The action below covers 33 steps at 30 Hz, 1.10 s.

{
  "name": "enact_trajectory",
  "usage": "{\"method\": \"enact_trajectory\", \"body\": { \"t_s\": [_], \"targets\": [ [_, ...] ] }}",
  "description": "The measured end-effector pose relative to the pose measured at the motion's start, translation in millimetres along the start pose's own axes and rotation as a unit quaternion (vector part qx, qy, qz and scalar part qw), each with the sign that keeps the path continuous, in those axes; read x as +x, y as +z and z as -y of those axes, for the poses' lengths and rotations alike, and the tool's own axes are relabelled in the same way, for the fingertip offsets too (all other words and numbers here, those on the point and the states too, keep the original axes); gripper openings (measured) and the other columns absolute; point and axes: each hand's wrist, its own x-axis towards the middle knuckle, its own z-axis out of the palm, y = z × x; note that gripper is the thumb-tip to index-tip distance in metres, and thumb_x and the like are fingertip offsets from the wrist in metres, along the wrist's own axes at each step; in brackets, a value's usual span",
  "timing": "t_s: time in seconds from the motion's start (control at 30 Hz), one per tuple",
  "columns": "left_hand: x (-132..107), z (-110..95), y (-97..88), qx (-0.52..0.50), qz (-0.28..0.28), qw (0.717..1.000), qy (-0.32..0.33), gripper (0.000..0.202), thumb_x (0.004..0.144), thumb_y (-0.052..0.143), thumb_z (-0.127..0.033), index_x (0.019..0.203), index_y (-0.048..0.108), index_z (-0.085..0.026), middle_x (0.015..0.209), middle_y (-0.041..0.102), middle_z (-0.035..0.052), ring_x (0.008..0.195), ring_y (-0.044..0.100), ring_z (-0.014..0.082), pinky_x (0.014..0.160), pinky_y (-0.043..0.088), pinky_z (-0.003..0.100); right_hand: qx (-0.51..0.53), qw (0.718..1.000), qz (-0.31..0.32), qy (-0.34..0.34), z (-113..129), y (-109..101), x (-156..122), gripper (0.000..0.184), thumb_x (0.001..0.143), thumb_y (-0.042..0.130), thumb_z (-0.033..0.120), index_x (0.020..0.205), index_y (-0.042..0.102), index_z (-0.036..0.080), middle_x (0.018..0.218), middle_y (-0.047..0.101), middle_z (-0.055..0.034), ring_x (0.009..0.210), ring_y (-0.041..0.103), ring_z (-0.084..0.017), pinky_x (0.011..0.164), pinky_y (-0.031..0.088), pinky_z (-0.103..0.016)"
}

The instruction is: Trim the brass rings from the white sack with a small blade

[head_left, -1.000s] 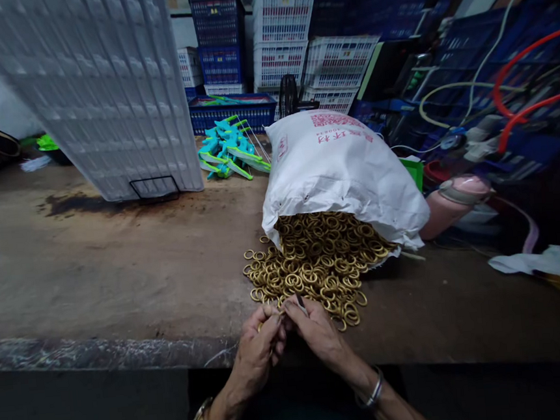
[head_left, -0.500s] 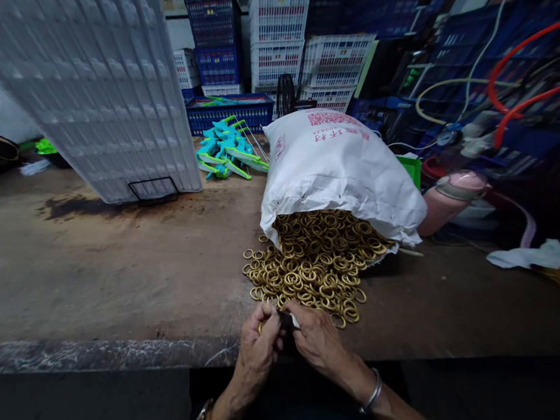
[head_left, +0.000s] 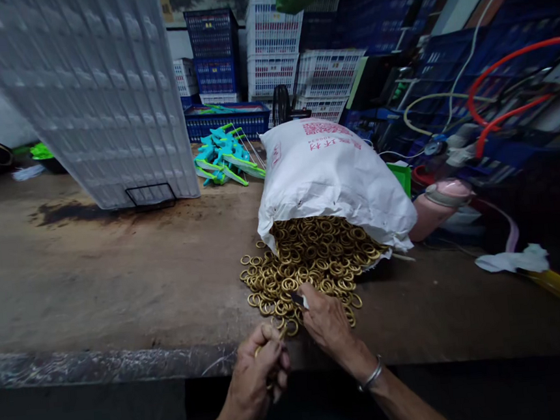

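Observation:
A pile of brass-coloured rings (head_left: 266, 280) spills from the mouth of a white woven sack (head_left: 325, 167) onto the wooden table. My left hand (head_left: 255, 375) is at the table's front edge, fingers closed on a brass ring (head_left: 258, 351) that shows only in part. More rings may be inside that fist. Over the front of the pile, my right hand (head_left: 330, 323) grips a small dark flat tool (head_left: 297, 298) with a white part by the fingers. Its tip points left, just above the rings; its exact kind is unclear.
Left of the sack stands a tall translucent ribbed panel (head_left: 118, 106) in a black wire stand. Turquoise and green plastic pieces (head_left: 223, 153) lie behind. A pink bottle (head_left: 439, 206) and orange hoses (head_left: 489, 129) are at right. Stacked crates (head_left: 272, 37) rise at the back.
My hands have moved apart. The right hand with the tool went forward over the rings, while the left hand drew back slightly toward me. The view has tilted a little.

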Motion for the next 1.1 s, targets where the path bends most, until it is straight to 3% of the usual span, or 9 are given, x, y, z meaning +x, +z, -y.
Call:
{"method": "enact_trajectory", "body": {
  "t_s": [0.13, 0.23, 0.4, 0.57, 0.9, 1.1],
  "targets": [
    [10, -2, -4.8, -0.084, -0.006, 0.996, -0.010, 0.030, 0.078, 0.054, -0.045, 0.074, 0.052, -0.016, 0.068, 0.050, -0.0018, 0.044, 0.037, 0.0033, 0.034, 0.024, 0.014, -0.009, 0.999, -0.051, -0.006, 0, -5, 14, 0.023, 0.075, 0.044, 0.009, 0.093, 0.053, 0.020, 0.073, 0.062, -0.0020, 0.064, 0.054, -0.014, 0.056, 0.023, -0.026],
    [14, -3, -10.3, -0.105, -0.015, 0.994, -0.018, 0.028, 0.078, 0.056, -0.042, 0.077, 0.054, -0.014, 0.074, 0.054, 0.0010, 0.047, 0.040, 0.0038, 0.036, 0.026, 0.014, -0.023, 0.999, -0.040, -0.004, 6, -3, 20, 0.016, 0.079, 0.047, 0.015, 0.093, 0.053, 0.021, 0.082, 0.064, -0.0027, 0.069, 0.057, -0.015, 0.056, 0.022, -0.026],
    [14, -4, -14.2, -0.158, -0.008, 0.987, -0.030, 0.022, 0.073, 0.062, -0.033, 0.085, 0.050, -0.019, 0.075, 0.056, -0.0001, 0.050, 0.046, 0.0063, 0.036, 0.025, 0.014, -0.039, 0.999, -0.018, 0.027, 10, 1, 26, 0.010, 0.081, 0.048, 0.017, 0.089, 0.053, 0.021, 0.081, 0.064, -0.0020, 0.068, 0.058, -0.014, 0.054, 0.021, -0.027],
    [18, -3, -14.0, -0.179, -0.005, 0.982, -0.052, 0.025, 0.067, 0.067, -0.028, 0.086, 0.054, -0.017, 0.070, 0.055, -0.0005, 0.052, 0.049, 0.0069, 0.037, 0.026, 0.014, -0.043, 0.998, -0.010, 0.041, 9, -1, 29, 0.010, 0.080, 0.047, 0.015, 0.086, 0.054, 0.021, 0.078, 0.064, -0.0025, 0.069, 0.058, -0.014, 0.055, 0.022, -0.027],
    [27, 1, -12.0, -0.190, -0.011, 0.980, -0.063, 0.024, 0.066, 0.071, -0.028, 0.078, 0.057, -0.014, 0.081, 0.061, 0.0047, 0.060, 0.055, 0.0084, 0.036, 0.025, 0.011, -0.025, 1.000, -0.015, 0.003, 3, 2, 31, 0.018, 0.077, 0.046, 0.012, 0.087, 0.056, 0.023, 0.083, 0.065, -0.0008, 0.070, 0.058, -0.014, 0.054, 0.023, -0.025],
    [33, -4, -10.7, -0.183, -0.006, 0.981, -0.061, 0.024, 0.066, 0.071, -0.026, 0.079, 0.055, -0.014, 0.078, 0.062, 0.0038, 0.059, 0.057, 0.0087, 0.035, 0.027, 0.011, 0.055, 0.998, -0.036, -0.018, -3, 4, 24, 0.024, 0.075, 0.043, 0.009, 0.090, 0.056, 0.022, 0.074, 0.063, 0.0001, 0.066, 0.058, -0.014, 0.056, 0.028, -0.023]
  ]
}}
